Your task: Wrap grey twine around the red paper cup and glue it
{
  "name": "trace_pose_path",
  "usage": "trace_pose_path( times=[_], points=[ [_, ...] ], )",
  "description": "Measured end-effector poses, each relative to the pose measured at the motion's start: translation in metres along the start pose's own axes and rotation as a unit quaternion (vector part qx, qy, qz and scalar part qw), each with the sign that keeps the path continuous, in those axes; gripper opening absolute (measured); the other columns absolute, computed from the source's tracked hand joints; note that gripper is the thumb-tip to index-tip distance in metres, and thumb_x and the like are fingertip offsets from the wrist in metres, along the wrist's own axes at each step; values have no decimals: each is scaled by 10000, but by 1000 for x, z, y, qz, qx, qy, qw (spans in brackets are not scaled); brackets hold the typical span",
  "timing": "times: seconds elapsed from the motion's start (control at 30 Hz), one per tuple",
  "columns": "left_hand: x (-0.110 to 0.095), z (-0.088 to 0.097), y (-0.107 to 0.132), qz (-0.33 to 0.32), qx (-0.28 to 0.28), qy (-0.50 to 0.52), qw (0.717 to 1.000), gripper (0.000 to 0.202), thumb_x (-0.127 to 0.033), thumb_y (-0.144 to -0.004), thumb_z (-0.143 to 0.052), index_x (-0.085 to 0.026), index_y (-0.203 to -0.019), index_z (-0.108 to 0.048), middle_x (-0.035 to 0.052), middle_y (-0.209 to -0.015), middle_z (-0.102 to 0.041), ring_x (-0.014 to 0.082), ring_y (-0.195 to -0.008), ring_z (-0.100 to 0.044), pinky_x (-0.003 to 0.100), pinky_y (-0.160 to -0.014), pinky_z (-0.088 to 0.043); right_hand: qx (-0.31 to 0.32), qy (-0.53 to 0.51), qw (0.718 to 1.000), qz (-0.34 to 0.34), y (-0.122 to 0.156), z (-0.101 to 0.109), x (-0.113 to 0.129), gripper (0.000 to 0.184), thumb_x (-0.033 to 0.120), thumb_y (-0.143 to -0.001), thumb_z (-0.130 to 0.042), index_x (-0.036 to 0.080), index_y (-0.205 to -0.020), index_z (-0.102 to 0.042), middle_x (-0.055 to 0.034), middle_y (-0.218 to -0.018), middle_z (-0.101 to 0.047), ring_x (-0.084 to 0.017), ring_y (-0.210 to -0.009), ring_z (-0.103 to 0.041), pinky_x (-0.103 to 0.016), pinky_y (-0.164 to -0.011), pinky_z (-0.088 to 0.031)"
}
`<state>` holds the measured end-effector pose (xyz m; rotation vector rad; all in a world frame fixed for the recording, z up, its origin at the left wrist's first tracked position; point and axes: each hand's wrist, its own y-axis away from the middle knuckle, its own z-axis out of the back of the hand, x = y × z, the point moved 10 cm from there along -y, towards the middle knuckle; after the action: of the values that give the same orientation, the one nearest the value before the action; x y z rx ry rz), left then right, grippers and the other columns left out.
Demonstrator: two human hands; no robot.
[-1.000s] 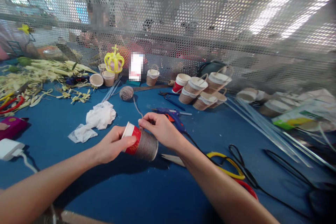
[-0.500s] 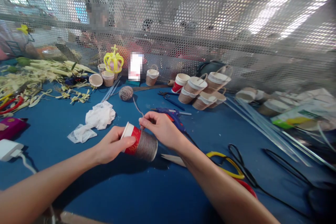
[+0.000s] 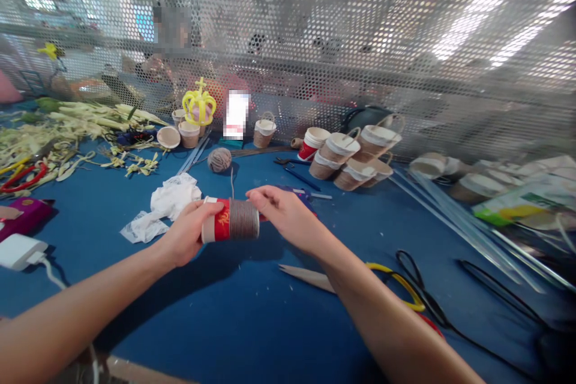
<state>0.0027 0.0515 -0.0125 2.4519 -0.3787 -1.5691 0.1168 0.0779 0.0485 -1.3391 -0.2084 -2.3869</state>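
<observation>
My left hand (image 3: 186,239) grips the rim end of a red paper cup (image 3: 221,227) lying on its side above the blue table (image 3: 216,324). Grey-brown twine is wound round the cup's base half (image 3: 243,219). My right hand (image 3: 281,213) sits at the cup's base end, fingers curled and pinching near the wound twine. A strand of twine (image 3: 231,180) runs from the cup back to a small ball of twine (image 3: 219,159) on the table.
Crumpled white cloth (image 3: 171,201) lies left of the cup. A blue glue gun (image 3: 301,193) lies behind my right hand, scissors (image 3: 396,285) at the right. Several twine-wrapped cups (image 3: 351,156) stand behind, a yellow crown (image 3: 198,107), straw strips (image 3: 67,132) at left. Perforated metal screen (image 3: 360,42) at the back.
The cup has been lifted and turned to lie level and sideways to me. My right hand has shifted from the cup's top to its base end.
</observation>
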Motion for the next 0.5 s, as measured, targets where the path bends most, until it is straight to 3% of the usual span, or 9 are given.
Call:
trace_pose_path(
  times=[0.13,0.27,0.5],
  points=[
    [-2,-6,-1,13,35,35,999,181,-235,-622,-578,-96,-733,-615,22,-580,-611,93,-492,-515,189,-475,-382,59,-16,998,-5,4,-11,3,400,401,-749,-537,151,-1060,-522,-76,-908,-611,-151,-676,-575,-294,-590,-471],
    [-7,-15,3,-2,106,0,994,204,-132,-554,-642,-100,-754,-616,26,-630,-633,105,-561,-542,198,-539,-394,54,-35,998,-17,3,-9,1,386,398,-763,-522,142,-1052,-516,-84,-908,-604,-141,-648,-574,-291,-559,-495],
    [-13,-14,3,-38,100,-59,993,265,-81,-536,-642,-115,-797,-609,-5,-637,-623,87,-553,-509,202,-547,-371,43,-15,999,-26,3,-7,-3,358,376,-777,-508,136,-1043,-510,-71,-866,-607,-132,-634,-579,-289,-561,-513]
  ],
)
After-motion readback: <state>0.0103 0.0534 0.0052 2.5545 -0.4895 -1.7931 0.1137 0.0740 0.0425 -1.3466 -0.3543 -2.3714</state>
